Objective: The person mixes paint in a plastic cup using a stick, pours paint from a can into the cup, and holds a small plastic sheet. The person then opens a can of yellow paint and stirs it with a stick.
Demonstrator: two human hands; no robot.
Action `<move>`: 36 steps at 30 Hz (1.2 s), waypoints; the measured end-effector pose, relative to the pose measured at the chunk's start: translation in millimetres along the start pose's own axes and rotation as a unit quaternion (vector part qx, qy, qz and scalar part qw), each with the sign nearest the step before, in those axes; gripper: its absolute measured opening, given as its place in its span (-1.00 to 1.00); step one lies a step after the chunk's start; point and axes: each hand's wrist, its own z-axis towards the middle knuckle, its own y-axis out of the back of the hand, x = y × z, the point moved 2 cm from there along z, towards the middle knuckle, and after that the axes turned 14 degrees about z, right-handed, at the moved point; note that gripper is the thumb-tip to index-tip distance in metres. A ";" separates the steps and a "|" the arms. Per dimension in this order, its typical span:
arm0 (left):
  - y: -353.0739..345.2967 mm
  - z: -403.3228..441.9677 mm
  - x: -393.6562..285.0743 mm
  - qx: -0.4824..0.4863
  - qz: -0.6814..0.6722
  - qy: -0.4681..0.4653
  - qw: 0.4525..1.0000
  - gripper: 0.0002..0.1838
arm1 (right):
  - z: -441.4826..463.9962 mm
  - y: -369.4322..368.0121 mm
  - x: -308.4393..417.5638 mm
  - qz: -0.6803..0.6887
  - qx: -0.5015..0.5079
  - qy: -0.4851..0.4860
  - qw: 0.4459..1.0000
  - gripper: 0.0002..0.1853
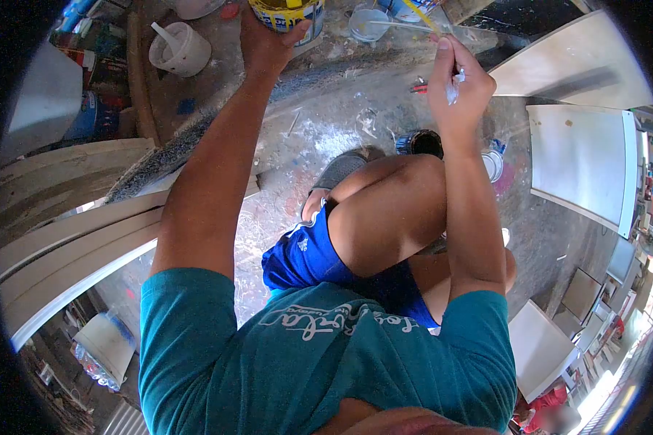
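At the top of the head view, my left hand (pixel 270 45) is wrapped round the side of a yellow paint can (pixel 314 27) with a blue and white label. The can's top is partly cut off by the frame edge. My right hand (pixel 463 81) is closed, with its thumb and fingers pinching a thin yellow stick (pixel 419 13). White paint is smeared on this hand. A thin pale stick (pixel 399 26) also runs toward the fingertips; whether it is held I cannot tell. Near it sits a translucent plastic cup (pixel 368 26), with a blue and white container (pixel 406 9) beside it.
A whitish bucket (pixel 189 64) with a stick in it stands at upper left. An open dark can (pixel 422 142) and a white can (pixel 494 167) stand by my knees. Pale panels (pixel 582 161) lean at right. Long boards (pixel 87 232) lie at left on the paint-spotted floor.
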 end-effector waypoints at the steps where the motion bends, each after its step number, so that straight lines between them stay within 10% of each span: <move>1: -0.3 0.8 2.4 0.013 -0.018 0.007 1.000 -0.07 | 0.1 0.1 0.8 0.000 0.003 -0.006 1.000 -0.88; 5: -2.5 0.1 -0.7 0.032 -0.180 0.054 0.982 -0.06 | -1.5 -1.2 -4.8 0.013 -0.006 0.021 1.000 -0.88; 14: 3.7 -2.2 -4.4 0.004 0.020 0.008 1.000 -0.06 | -3.7 0.0 -2.1 -0.009 0.016 -0.002 1.000 -0.88; 32: 3.4 1.3 -4.3 0.050 -0.034 0.054 0.997 -0.11 | -20.2 -11.3 -38.1 -0.097 0.146 -0.016 0.984 -0.83; 35: -21.5 6.3 77.5 -0.060 0.115 -0.169 0.977 -0.15 | -19.2 -11.3 -40.4 -0.100 0.154 0.003 0.983 -0.83; 36: -14.9 5.1 56.3 -0.037 0.098 -0.111 0.988 -0.15 | -19.2 -11.4 -42.6 -0.103 0.158 0.005 0.982 -0.83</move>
